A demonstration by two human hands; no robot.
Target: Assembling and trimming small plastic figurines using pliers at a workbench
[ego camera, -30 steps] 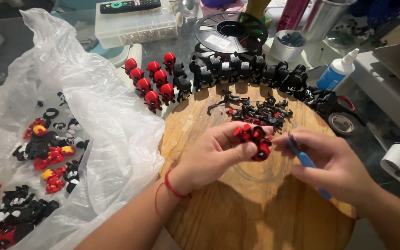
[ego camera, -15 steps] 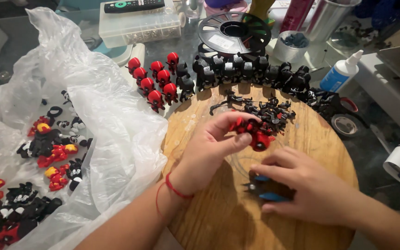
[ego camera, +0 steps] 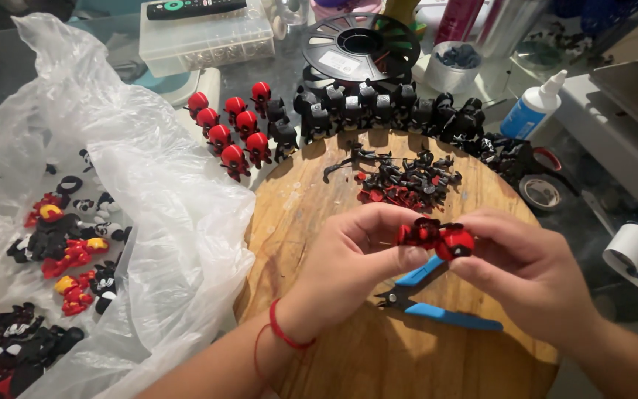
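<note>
Both hands are working one small red-and-black figure (ego camera: 436, 238), held just above the round wooden board (ego camera: 319, 222). Left hand (ego camera: 356, 255) is pinching its left end, right hand (ego camera: 526, 266) is gripping the red end; fingers of both are clenched on it. Blue-handled cutters (ego camera: 437, 303) are lying on the board under the hands, not held. Looks like the fitting or clean-up step; next move likely calls for a steady two-hand grip while parts are pressed together.

- Small red-and-black plastic figure (ego camera: 437, 238): glossy, smooth.
- Round wooden board (ego camera: 319, 199): matt, scuffed grain.
- Blue-handled cutters (ego camera: 437, 303): rubbery grips, jaws probably dark metal.
- Clear plastic bag (ego camera: 149, 192): thin, crinkled, shiny.
</note>
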